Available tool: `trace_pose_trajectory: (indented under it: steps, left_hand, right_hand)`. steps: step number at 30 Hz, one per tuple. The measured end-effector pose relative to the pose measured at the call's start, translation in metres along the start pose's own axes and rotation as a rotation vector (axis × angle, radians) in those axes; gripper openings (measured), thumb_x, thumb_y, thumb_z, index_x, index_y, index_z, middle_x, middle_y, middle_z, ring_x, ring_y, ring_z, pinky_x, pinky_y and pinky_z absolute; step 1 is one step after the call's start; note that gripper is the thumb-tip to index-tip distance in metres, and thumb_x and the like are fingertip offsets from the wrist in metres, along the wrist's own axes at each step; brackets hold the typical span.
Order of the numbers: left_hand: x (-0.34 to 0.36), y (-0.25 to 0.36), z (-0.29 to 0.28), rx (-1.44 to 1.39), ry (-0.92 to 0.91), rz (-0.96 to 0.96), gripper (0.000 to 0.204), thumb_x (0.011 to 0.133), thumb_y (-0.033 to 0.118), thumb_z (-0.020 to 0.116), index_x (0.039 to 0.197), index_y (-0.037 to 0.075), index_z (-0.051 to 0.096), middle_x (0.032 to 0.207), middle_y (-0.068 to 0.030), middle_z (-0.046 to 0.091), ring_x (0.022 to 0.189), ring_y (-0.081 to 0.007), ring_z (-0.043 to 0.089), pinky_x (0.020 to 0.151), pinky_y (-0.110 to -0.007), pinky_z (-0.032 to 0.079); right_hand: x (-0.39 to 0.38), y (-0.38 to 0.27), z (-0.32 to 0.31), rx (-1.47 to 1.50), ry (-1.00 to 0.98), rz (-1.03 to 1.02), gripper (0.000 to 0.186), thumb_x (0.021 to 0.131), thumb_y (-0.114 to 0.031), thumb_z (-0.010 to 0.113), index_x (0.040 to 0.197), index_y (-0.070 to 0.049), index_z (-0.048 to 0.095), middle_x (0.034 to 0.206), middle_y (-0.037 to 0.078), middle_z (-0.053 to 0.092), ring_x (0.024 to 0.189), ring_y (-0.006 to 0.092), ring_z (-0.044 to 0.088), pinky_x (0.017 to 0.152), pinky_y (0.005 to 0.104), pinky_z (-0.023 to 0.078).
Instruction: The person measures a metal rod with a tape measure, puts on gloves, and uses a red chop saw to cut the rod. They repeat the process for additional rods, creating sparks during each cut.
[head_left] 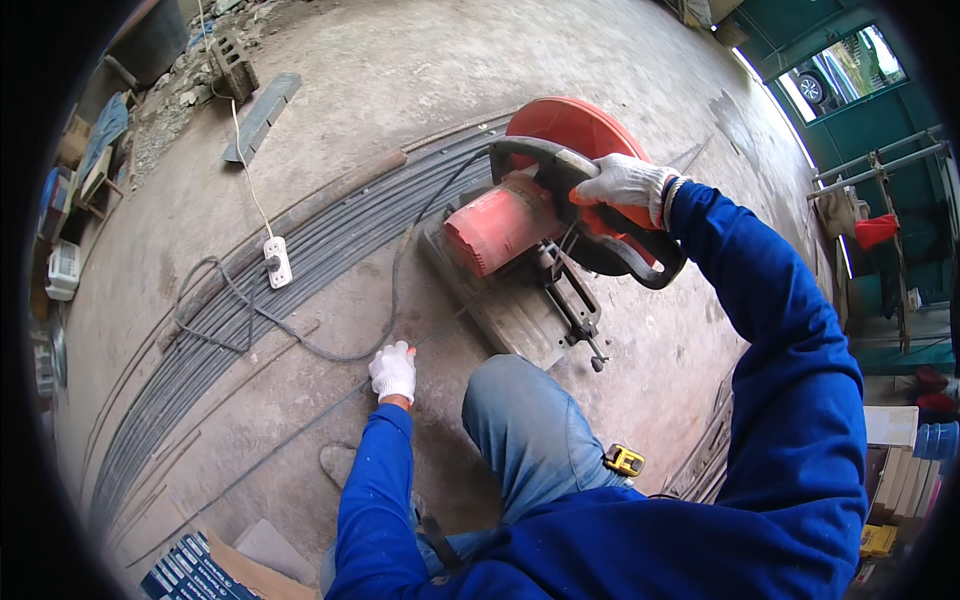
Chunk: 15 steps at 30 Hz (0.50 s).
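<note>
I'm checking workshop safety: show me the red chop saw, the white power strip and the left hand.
Red chop saw [500, 222], head view: on its motor housing.
White power strip [283, 273], head view: on its casing.
Left hand [393, 373], head view: on the glove's back.

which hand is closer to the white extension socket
Left. The left hand, its grip on a thin rod, is below and right of the white extension socket; the right hand, its grip on the cut-off saw, is much farther right.

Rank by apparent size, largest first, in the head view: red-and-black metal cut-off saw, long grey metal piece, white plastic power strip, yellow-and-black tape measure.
1. Cut-off saw
2. Metal piece
Unranked: power strip and tape measure look nearly alike.
</note>
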<state>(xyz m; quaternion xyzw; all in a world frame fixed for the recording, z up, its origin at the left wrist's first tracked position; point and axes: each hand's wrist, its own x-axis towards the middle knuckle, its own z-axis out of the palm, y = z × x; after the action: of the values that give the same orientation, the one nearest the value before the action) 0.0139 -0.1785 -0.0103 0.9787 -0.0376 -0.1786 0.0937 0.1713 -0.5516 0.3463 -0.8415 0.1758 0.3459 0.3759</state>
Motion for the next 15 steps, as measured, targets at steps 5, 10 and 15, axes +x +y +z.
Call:
trace_pose_trajectory:
  steps: [5, 10, 15]
  left_hand:
    - [0.013, -0.005, 0.002, -0.011, 0.005, 0.002, 0.026, 0.095, 0.037, 0.063, 0.1, 0.011, 0.067, 0.098, -0.0151, 0.069, 0.095, -0.0362, 0.068, 0.08, -0.051, 0.053]
    - [0.013, -0.005, 0.003, -0.039, 0.028, 0.023, 0.027, 0.094, 0.035, 0.065, 0.096, 0.008, 0.065, 0.093, -0.019, 0.069, 0.092, -0.0402, 0.068, 0.078, -0.052, 0.053]
    - [0.014, -0.006, -0.003, -0.055, 0.005, 0.035, 0.029, 0.095, 0.036, 0.063, 0.097, 0.007, 0.065, 0.095, -0.0202, 0.069, 0.093, -0.0413, 0.068, 0.08, -0.052, 0.054]
  right_hand:
    - [0.0, 0.001, 0.001, 0.05, -0.018, 0.003, 0.021, 0.092, -0.018, 0.065, 0.101, 0.002, 0.065, 0.075, 0.012, 0.066, 0.06, 0.0204, 0.065, 0.052, 0.0348, 0.053]
    - [0.001, 0.005, 0.001, 0.086, -0.036, -0.027, 0.023, 0.09, -0.018, 0.067, 0.1, 0.003, 0.067, 0.073, 0.012, 0.065, 0.059, 0.0215, 0.065, 0.048, 0.0359, 0.052]
    - [0.004, 0.007, -0.001, 0.079, -0.018, -0.039, 0.026, 0.088, -0.019, 0.068, 0.102, 0.003, 0.068, 0.075, 0.012, 0.066, 0.06, 0.022, 0.066, 0.049, 0.0367, 0.053]
